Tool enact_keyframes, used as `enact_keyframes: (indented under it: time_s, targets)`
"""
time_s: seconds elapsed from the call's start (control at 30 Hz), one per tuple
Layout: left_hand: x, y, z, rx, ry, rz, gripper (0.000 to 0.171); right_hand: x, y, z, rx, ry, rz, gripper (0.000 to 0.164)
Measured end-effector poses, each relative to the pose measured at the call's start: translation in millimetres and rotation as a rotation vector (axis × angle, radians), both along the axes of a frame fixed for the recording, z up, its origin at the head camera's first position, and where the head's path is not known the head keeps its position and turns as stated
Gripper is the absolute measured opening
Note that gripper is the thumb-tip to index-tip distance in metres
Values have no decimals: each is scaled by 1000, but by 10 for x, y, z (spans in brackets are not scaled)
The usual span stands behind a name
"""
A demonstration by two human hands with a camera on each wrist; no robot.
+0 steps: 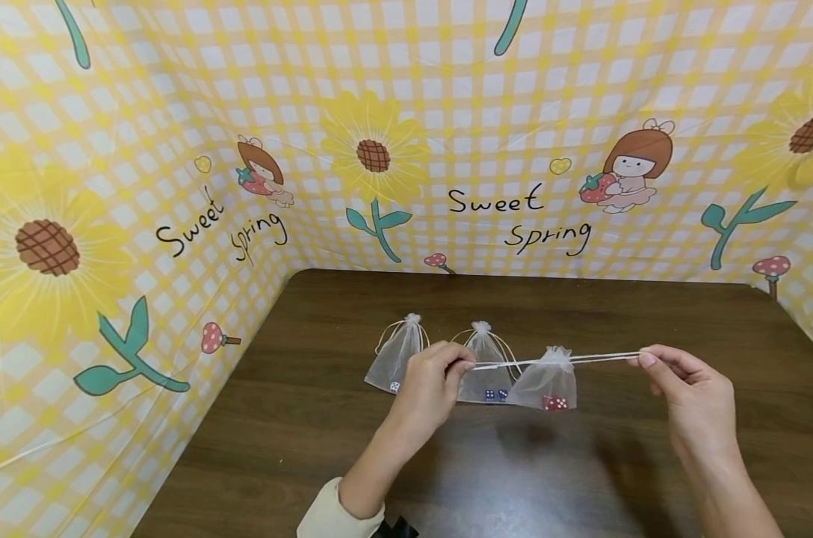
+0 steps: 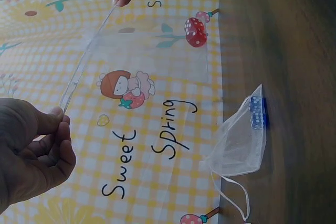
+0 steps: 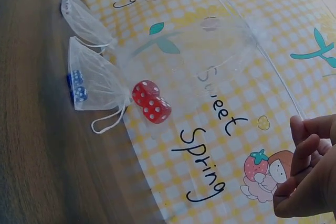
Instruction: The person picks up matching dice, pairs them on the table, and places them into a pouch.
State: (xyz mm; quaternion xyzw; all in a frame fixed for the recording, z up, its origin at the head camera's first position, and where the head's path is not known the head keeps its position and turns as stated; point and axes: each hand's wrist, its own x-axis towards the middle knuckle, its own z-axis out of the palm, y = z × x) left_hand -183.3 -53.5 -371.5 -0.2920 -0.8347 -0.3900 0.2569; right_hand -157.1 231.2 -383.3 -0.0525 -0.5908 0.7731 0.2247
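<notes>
A sheer white drawstring pouch (image 1: 537, 385) hangs above the table between the two hands, its neck gathered. Two red dice (image 3: 151, 102) lie at the bottom of it. My left hand (image 1: 436, 377) pinches the drawstring (image 1: 601, 358) on one side, between thumb and fingers. On the other side my right hand (image 1: 696, 396) pinches the string's far end, and the string runs taut between them. Behind stand two tied pouches: one with blue dice (image 3: 79, 85) in the middle, one with a white die (image 1: 394, 387) at the left, partly behind my left hand.
The dark wooden table (image 1: 279, 441) lies below both hands. A yellow checked cloth (image 1: 487, 97) with printed flowers and figures rises behind it and along the left side. A loose loop of cord (image 3: 107, 121) sticks out from the blue-dice pouch.
</notes>
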Motion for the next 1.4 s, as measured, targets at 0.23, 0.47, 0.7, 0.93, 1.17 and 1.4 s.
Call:
enact_keyframes:
  time_s: [0.23,0.47,0.7,0.93,1.17,1.4]
  targets:
    - [-17,-6,8,16,6,3,7,-340,429,-621,-9,60,-23,15]
    - [-52,-2,-20,34,37,26,9,-113,181,-222,38,21,-40,6]
    - [-73,14,-30,69,68,49,10,-2,75,-42,402,-115,-193,7]
    - [-71,61,-49,88,76,59,11,-7,136,-94,1049,90,-414,7]
    - [-79,122,-68,94,75,37,11,-23,172,-117,1188,210,-487,4]
    - [-87,224,-63,38,61,3,12,-78,276,-91,1180,177,-503,4]
